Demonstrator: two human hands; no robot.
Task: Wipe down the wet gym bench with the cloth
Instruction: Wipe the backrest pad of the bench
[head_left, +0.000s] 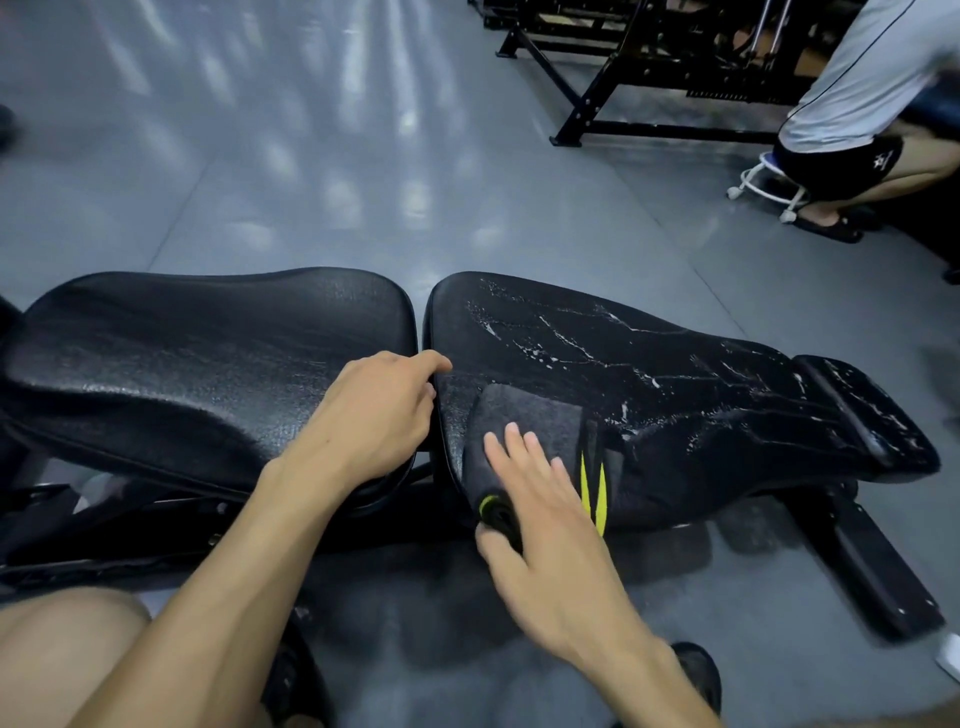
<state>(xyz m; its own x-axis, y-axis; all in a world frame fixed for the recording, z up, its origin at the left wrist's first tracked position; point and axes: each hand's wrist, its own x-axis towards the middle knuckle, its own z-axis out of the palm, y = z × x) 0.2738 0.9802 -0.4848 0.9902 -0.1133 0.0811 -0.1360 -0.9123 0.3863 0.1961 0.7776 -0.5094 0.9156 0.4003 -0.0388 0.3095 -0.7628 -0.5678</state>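
In the head view, the gym bench (675, 395) lay across the frame in two black pads, and everything else could be placed from the gap between them. Just right of that gap, the dark cloth (524, 421) with its yellow stripes lay on the near edge of the right-hand pad. The right hand (540, 514) pressed on it with fingers spread flat, the thumb hooked under the rolled near edge; it was an open palm bearing down rather than a closed pinch. The left hand (374, 415) rested at the gap itself, fingers loosely curled over the edge of the left pad, holding nothing. Further right of the gap, white streaks and droplets covered the pad out to the end piece, so most of the wiping seemed yet to be done. Because the cloth hung partly off the near edge, a sideways stroke with a flat palm could have let it slide off onto the floor (311, 182), or bunch up and skip the wet streaks.
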